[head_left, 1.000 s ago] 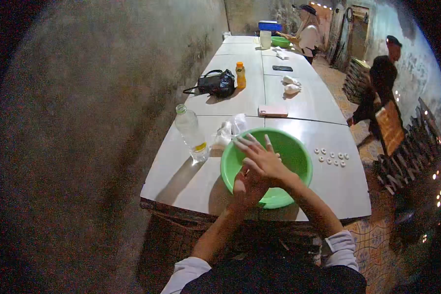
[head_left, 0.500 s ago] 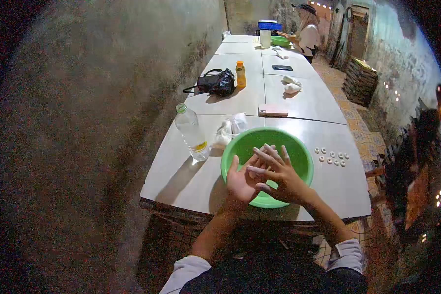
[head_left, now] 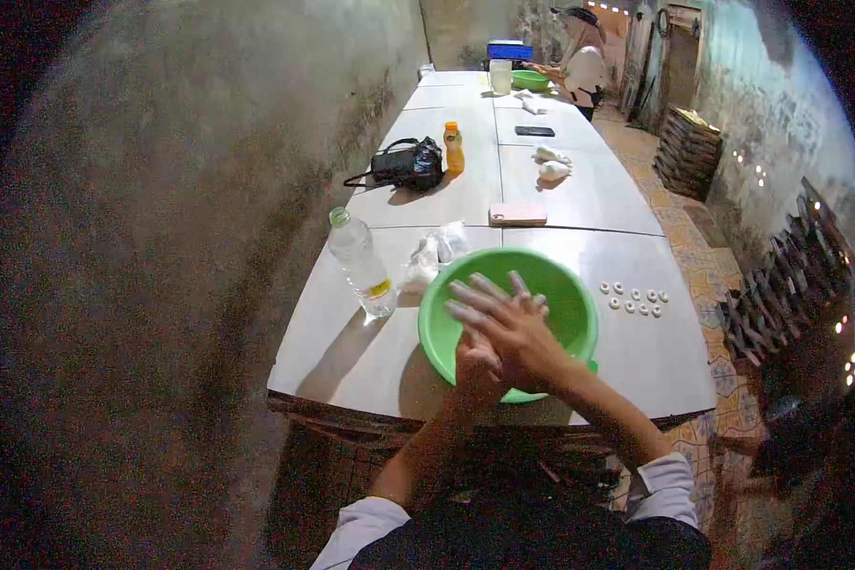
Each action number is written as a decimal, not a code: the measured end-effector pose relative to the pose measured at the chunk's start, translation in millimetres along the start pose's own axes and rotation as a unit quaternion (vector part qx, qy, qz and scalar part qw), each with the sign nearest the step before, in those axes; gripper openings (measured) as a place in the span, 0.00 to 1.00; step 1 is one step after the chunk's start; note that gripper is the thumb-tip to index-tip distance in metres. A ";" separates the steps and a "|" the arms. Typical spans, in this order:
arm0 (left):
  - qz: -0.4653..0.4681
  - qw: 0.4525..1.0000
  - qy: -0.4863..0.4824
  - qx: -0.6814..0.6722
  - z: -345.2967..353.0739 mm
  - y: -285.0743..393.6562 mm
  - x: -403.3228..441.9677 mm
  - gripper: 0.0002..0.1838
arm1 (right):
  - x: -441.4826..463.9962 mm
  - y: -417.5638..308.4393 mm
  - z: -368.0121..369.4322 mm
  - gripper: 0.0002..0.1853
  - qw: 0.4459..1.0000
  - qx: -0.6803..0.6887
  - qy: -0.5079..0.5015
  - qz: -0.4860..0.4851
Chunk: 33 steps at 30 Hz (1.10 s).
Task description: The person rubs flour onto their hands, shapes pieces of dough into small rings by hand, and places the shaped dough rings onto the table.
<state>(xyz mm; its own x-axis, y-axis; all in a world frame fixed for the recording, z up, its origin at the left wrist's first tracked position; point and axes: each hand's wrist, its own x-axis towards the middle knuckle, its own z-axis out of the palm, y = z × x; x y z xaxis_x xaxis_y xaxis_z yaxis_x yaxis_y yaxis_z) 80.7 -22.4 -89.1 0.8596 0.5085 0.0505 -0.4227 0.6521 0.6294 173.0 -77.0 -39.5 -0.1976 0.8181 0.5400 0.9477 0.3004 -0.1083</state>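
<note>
My right hand [head_left: 518,332] lies palm down across my left hand [head_left: 480,361], both above a green basin [head_left: 589,328]. White powder or paste coats the fingertips of my right hand, which are stretched out and slightly spread. Its palm presses on my left hand, whose fingers are mostly covered but seem to lie flat. Whatever may be between the palms is hidden. To the right of the basin, several small white rings [head_left: 634,299] sit in two rows on the table [head_left: 636,370].
Left of the basin stands a clear bottle [head_left: 361,261], beside white plastic bags [head_left: 432,255]. Farther back are a pink phone [head_left: 518,214], a black bag [head_left: 408,166], an orange bottle [head_left: 453,150] and white bundles [head_left: 553,166]. A person [head_left: 581,66] stands at another green basin [head_left: 530,81].
My right hand has come down over my left palm, covering it; before, the palms were apart with fingers spread. The view has shifted slightly.
</note>
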 end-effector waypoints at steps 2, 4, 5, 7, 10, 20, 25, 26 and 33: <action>-0.020 0.979 -0.152 -0.132 -8.1 -11.6 10.8 0.41 | 3.4 -7.2 5.4 0.32 0.998 -0.038 -0.041 -0.007; -0.019 0.959 -0.195 -0.204 -23.8 -10.9 19.6 0.41 | -0.4 -0.2 13.1 0.33 0.996 -0.010 -0.084 0.003; -0.012 0.955 -0.201 -0.219 -30.1 -8.7 22.8 0.41 | -4.7 -0.6 16.2 0.32 0.997 -0.023 -0.078 -0.009; 0.003 0.944 -0.239 -0.226 -39.7 -11.0 31.1 0.41 | -11.4 -17.0 29.6 0.34 0.997 -0.021 -0.062 -0.048; 0.000 0.919 -0.310 -0.243 -40.4 -24.4 39.3 0.41 | 3.3 -37.7 37.3 0.35 0.991 -0.003 -0.090 -0.094; -0.066 0.864 -0.215 -0.450 -40.5 -27.9 38.8 0.45 | -3.2 -13.8 56.7 0.34 0.998 -0.028 -0.046 -0.017; -0.094 0.907 -0.220 -0.347 -31.9 -22.9 34.3 0.44 | 29.5 -2.1 38.0 0.32 0.990 -0.009 -0.144 0.007; -0.042 0.933 -0.241 -0.265 -32.5 -15.4 32.2 0.44 | 29.0 8.4 34.9 0.31 0.991 -0.003 -0.116 0.061; -0.110 0.938 -0.234 -0.233 -28.0 -8.8 40.7 0.46 | 21.0 -8.7 55.4 0.32 0.991 -0.030 -0.129 0.002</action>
<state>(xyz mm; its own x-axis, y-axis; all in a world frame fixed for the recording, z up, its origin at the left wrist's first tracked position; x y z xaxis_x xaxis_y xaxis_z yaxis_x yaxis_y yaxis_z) 111.3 8.4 -114.3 0.9264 0.1018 0.3625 -0.2068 0.9422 0.2637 146.7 -35.3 -73.4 -0.2447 0.9195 0.3076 0.9600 0.2742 -0.0558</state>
